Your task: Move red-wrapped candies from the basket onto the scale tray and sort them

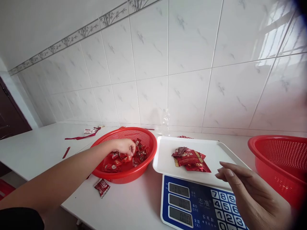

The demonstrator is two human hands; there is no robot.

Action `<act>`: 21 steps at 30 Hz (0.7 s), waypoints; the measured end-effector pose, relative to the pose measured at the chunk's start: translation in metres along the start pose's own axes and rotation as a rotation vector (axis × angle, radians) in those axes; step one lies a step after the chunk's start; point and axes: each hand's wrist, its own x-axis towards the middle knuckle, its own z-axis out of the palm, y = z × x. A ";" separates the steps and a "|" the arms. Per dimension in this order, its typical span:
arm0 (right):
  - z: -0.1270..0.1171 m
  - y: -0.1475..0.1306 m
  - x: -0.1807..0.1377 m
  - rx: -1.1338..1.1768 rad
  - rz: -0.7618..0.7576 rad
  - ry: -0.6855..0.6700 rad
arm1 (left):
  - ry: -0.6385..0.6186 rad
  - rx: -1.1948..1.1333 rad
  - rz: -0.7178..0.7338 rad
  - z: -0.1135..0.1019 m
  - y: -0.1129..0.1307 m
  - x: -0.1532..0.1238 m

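Observation:
My left hand point(124, 147) reaches into a red perforated basket point(144, 166) holding several red wrapped candies point(120, 161); its fingers are curled down onto them, and what they pinch is hidden. My right hand point(249, 191) hovers over the keypad of a blue electronic scale point(189, 204), fingers loosely extended and empty. The scale's white tray point(168, 159) carries a small pile of red candy packets point(190, 158), just left of my right fingertips.
One loose candy point(102, 187) lies on the white counter in front of the basket. A second red basket point(280, 163) stands at the right edge. A clear plastic bottle point(166, 122) stands by the tiled wall. Red ribbon scraps point(82, 136) lie at the back left.

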 end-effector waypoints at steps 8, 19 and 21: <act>0.000 -0.008 0.005 0.104 0.016 -0.054 | 0.336 -0.300 0.210 -0.023 0.034 0.005; 0.003 -0.007 0.011 0.206 -0.031 -0.023 | 0.300 -0.446 0.427 0.033 0.149 0.056; 0.003 -0.007 0.012 0.206 -0.040 -0.032 | 0.294 -0.466 0.448 0.042 0.165 0.065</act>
